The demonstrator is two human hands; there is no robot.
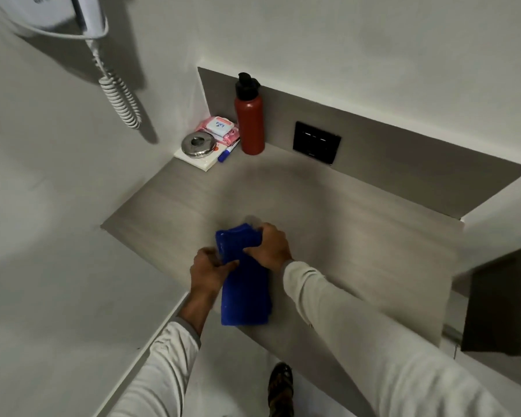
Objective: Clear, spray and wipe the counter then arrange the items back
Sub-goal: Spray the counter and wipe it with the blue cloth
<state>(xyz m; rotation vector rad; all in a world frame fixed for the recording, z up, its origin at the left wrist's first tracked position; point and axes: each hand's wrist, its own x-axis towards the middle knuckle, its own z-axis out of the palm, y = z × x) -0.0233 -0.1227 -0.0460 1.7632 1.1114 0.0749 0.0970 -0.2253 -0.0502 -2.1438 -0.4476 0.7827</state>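
A folded blue cloth (243, 284) was gripped by curled fingers of the left hand (208, 270) and right hand (270, 247), well forward of the red bottle (249, 127) on the counter (358, 236)

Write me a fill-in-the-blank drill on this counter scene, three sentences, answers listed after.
1. Both the left hand and the right hand grip a cloth whose colour is ____.
2. The red water bottle stands upright with a cap coloured ____.
3. The round steel tin rests on top of a flat ____ pad.

Missing words: blue; black; white
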